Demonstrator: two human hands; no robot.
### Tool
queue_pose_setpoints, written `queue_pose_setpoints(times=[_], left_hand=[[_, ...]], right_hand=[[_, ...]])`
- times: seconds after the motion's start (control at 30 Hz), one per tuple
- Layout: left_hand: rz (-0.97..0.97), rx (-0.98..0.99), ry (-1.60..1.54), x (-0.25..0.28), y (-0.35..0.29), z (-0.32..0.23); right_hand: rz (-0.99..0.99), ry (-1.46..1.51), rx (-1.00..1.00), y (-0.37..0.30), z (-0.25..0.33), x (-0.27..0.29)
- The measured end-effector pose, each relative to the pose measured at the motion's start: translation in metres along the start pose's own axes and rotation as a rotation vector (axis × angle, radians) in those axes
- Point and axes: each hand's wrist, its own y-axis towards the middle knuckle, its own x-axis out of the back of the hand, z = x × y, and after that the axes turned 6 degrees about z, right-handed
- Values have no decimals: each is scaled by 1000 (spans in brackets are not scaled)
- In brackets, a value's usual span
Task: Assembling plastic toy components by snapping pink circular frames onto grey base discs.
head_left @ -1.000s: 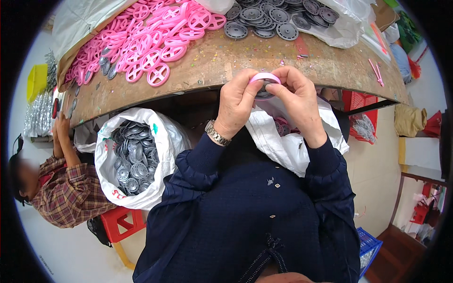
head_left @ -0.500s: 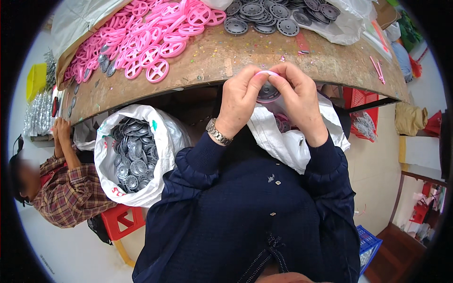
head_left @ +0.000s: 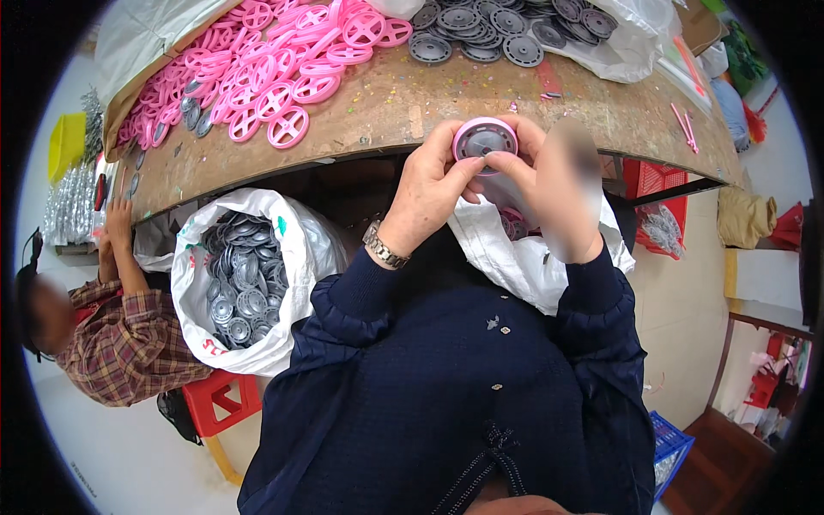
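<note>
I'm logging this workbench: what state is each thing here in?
Pink-rimmed grey wheel: held, face showing
Left hand: closed on the wheel
Right hand: thumb on the wheel
Left sack: open, holding grey discs
Front sack: open, holding pink parts
Pink wheels: heaped on the table
Loose discs: piled on the table
Wristwatch: worn, left wrist

Clock from held pink-rimmed wheel (head_left: 485, 137): bare counter (head_left: 592, 103) at 2 o'clock offers passage. Obstacles: pink spoked-wheel pile (head_left: 275, 99) at 10, grey disc pile (head_left: 476, 30) at 12, open white sack (head_left: 296, 275) of discs at 8.
</note>
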Motion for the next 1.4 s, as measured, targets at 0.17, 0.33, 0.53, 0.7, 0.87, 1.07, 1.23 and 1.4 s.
queue_pose_setpoints(times=[0.17, 0.33, 0.53, 0.7, 0.87, 1.07, 1.23, 1.4], left_hand=[[-4, -81, 101, -3, -4, -2], [7, -105, 151, -11, -6, -5], [-7, -462, 793, 6, 3, -12], [-377, -535, 1336, 64, 27, -29], [-569, -372, 1644, 112, 61, -28], [-537, -217, 1817, 148, 91, -14], [-510, -275, 1868, 155, 93, -10], [-532, -458, 1759, 152, 82, -13]], right_hand=[[-25, 103, 40, -10, 4, -7], [-48, 166, 23, -18, 0, 0], [55, -202, -66, -33, 2, 35], [162, -633, -103, -60, 1, 63], [222, -862, -150, -78, -14, 75], [190, -811, -16, -64, -1, 61], [187, -710, 102, -43, 13, 52], [118, -683, 124, -17, 16, 54]])
